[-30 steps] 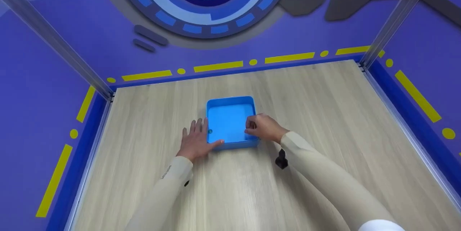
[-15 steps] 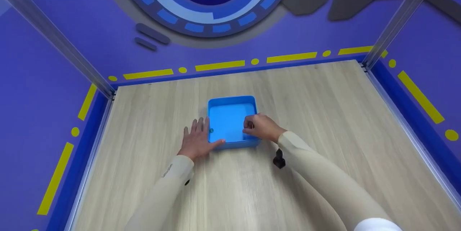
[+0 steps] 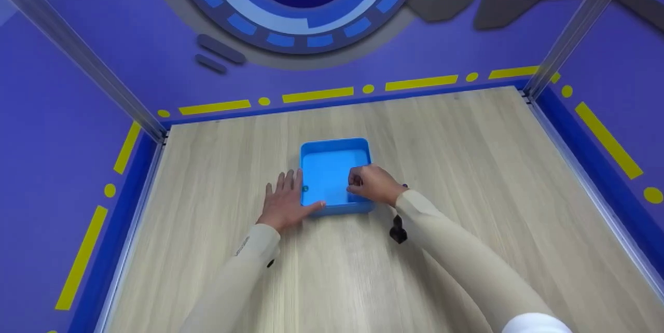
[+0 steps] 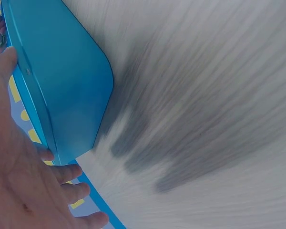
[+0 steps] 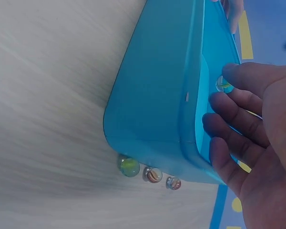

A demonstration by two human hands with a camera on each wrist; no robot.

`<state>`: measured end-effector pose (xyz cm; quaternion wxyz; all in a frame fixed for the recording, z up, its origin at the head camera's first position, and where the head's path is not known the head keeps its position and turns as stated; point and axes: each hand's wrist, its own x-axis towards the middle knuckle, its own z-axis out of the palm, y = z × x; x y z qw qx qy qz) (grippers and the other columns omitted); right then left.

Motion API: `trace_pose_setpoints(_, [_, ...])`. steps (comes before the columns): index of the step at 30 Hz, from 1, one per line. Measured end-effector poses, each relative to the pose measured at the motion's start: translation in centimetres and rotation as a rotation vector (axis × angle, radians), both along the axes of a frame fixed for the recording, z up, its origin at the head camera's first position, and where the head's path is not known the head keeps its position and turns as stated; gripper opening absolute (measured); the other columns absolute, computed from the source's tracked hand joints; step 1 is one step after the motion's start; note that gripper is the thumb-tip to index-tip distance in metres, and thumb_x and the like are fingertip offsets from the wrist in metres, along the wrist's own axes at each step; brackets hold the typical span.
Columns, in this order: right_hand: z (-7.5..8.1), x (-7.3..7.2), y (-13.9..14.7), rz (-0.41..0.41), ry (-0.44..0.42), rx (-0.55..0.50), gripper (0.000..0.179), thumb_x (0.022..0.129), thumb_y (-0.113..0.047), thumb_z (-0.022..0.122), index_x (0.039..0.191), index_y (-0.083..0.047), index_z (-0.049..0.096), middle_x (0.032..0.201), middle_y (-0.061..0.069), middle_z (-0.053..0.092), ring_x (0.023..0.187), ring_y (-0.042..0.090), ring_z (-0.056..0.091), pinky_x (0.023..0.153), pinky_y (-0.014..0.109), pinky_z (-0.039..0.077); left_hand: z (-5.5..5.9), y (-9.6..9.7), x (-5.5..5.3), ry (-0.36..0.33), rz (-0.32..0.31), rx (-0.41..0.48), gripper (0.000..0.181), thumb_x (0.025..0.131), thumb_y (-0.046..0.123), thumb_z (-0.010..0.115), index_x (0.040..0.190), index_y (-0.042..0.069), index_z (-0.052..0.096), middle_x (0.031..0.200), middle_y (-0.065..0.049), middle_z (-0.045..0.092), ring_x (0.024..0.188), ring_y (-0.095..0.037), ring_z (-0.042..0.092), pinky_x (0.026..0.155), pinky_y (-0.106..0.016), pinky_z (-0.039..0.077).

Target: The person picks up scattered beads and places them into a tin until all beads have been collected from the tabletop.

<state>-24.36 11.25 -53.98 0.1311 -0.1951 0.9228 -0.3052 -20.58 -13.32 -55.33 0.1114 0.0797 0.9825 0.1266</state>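
Observation:
A square blue open-topped box [image 3: 332,172] stands on the wooden table between the hands. My left hand [image 3: 284,206] lies with fingers spread along its left side, the thumb over the near rim. Reaching over the right wall, my right hand [image 3: 377,183] has its fingers curled above the inside of the box. In the right wrist view, a clear marble [image 5: 224,85] with a green-yellow swirl is pinched between thumb and index finger. Another small greenish marble [image 3: 305,188] shows inside the box by the left wall, close to the left fingers.
Outside the box, the right wrist view shows a green-yellow marble [image 5: 129,167], a brown-striped marble [image 5: 153,175] and a reddish marble [image 5: 173,183] in a row along its wall. Purple-blue panels [image 3: 311,76] with yellow dashes enclose the table [image 3: 233,156] at the back and sides.
The right hand has shifted slightly left, farther over the box, with its fingers still curled. The left hand and the box hold their places, and the head view has shifted slightly.

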Motion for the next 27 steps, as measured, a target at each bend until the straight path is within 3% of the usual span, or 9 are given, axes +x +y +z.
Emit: trace_pose_setpoints(27, [-1.0, 0.0, -2.4, 0.022, 0.025, -0.006, 0.009, 0.091, -0.02, 0.067, 0.091, -0.011, 0.067, 0.083, 0.001, 0.067, 0.073, 0.01, 0.057, 0.07, 0.028, 0.052, 0.1, -0.2, -0.1, -0.01, -0.016, -0.006, 0.109, 0.08, 0.08, 0.046, 0.156, 0.012, 0.011, 0.162, -0.016, 0.017, 0.151, -0.037, 0.011, 0.117, -0.064, 0.01])
